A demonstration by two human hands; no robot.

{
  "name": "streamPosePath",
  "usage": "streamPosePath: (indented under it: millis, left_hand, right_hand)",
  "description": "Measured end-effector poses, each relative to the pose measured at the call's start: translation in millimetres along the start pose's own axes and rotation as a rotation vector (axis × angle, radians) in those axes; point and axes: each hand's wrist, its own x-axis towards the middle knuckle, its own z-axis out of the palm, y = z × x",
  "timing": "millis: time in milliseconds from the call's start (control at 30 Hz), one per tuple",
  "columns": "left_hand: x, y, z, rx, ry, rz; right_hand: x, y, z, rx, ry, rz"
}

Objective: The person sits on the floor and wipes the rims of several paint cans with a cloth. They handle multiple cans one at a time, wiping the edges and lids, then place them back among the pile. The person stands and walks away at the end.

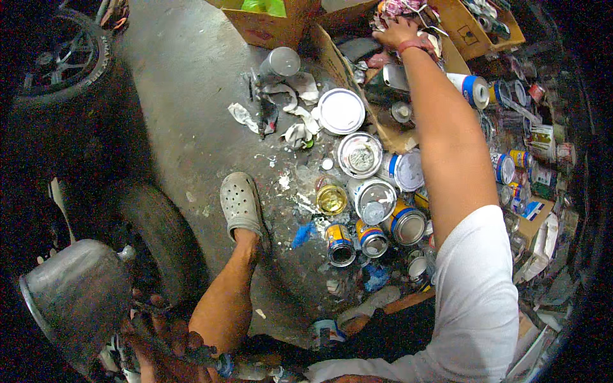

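Observation:
My right hand (397, 34) reaches far forward over a cardboard box (335, 60), palm down. Its fingers are apart and lie on crumpled rags (405, 9) inside; I see no firm hold on them. A red band circles that wrist. At the lower left, my left hand (169, 332) is in shadow, its fingers wrapped round a paint spray gun (227, 365). The gun's dull metal cup (76, 297) juts out to the left, with a small knob on its end.
Several paint cans, including a white-lidded can (341, 111) and an open can (341, 246), crowd the floor below my right arm. A clear cup (281, 62) stands near scraps of paper. Motorcycle wheels, one a spoked wheel (54, 57), are at left. My clog (241, 203) is mid-floor.

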Motion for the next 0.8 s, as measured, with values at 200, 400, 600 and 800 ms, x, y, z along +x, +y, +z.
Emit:
streamPosePath:
  millis: [200,400,600,800]
  left_hand:
    - [-18.4,-4.9,-9.2,-0.003,-0.009,-0.022]
    - [-63.7,-13.1,-25.6,0.047,-0.038,-0.028]
    - [-92.8,-60.1,-22.1,0.106,-0.311,-0.077]
    - [-107.2,-114.5,-14.9,0.323,-0.508,0.158]
  right_hand:
    - [-22.2,48.1,-39.2,0.829,0.522,-0.064]
    - [-141.6,76.7,-128.7,1.852,0.469,-0.133]
    - [-343.8,108.5,-189.9,2.601,0.122,-0.441]
    - [-525.8,105.9,-185.3,2.612,0.073,0.077]
